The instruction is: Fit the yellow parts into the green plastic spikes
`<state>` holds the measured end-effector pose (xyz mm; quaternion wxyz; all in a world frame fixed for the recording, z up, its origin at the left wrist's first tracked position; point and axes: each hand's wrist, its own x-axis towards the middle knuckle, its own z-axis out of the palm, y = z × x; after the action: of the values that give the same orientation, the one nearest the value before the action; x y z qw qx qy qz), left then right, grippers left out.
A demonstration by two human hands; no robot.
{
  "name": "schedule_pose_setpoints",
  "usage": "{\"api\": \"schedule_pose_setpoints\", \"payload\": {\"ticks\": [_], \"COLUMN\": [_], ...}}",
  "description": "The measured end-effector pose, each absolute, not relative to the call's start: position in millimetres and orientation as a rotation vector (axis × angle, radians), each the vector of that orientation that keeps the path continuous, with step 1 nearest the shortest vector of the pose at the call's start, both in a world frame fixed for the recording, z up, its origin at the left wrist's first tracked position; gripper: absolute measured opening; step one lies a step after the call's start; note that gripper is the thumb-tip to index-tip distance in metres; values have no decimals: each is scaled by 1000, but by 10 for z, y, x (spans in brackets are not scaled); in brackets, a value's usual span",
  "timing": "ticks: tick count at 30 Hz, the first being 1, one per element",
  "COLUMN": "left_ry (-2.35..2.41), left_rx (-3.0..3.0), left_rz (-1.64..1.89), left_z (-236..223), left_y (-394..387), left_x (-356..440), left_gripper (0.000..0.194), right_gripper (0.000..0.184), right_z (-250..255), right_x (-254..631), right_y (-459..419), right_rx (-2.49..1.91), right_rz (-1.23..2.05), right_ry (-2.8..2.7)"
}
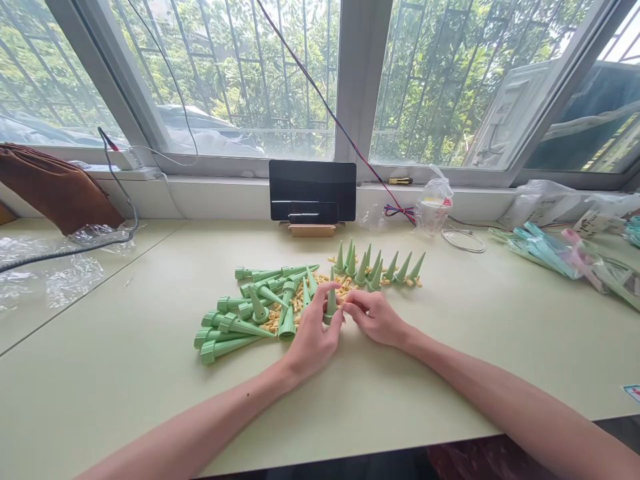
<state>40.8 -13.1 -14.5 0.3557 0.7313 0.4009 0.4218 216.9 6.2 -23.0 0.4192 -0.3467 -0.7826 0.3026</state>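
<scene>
My left hand (316, 333) is closed around a green plant watering spike (331, 300), its point upward and its wide end low over the table. Beside it, the fingers of my right hand (373, 317) pinch a small yellow valve piece (341, 305) against the spike's side; the fingertips partly hide it. To the left lies a pile of green spikes (240, 325), most on their sides. Loose yellow valve pieces (273, 321) are scattered among them. Behind my hands stand several upright green spikes (375, 277) with yellow pieces near their bases.
A black tablet (313, 187) leans at the window, with a phone (313, 213) on a small stand before it. A plastic-wrapped cup (434, 208), a coiled white cable (463, 241) and bagged items (550, 250) lie back right. A brown bag (55, 187) sits left.
</scene>
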Motion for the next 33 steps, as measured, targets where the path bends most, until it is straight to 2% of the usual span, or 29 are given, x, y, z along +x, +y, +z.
{"api": "schedule_pose_setpoints", "payload": {"ticks": [33], "left_ry": [991], "left_rx": [1957], "left_rz": [1079], "left_z": [-88], "left_y": [-146], "left_x": [398], "left_gripper": [19], "right_gripper": [45], "right_z": [-229], "right_x": [2176], "right_y": [69], "right_rx": [-850], "right_rz": [654], "right_ry": [-2055]}}
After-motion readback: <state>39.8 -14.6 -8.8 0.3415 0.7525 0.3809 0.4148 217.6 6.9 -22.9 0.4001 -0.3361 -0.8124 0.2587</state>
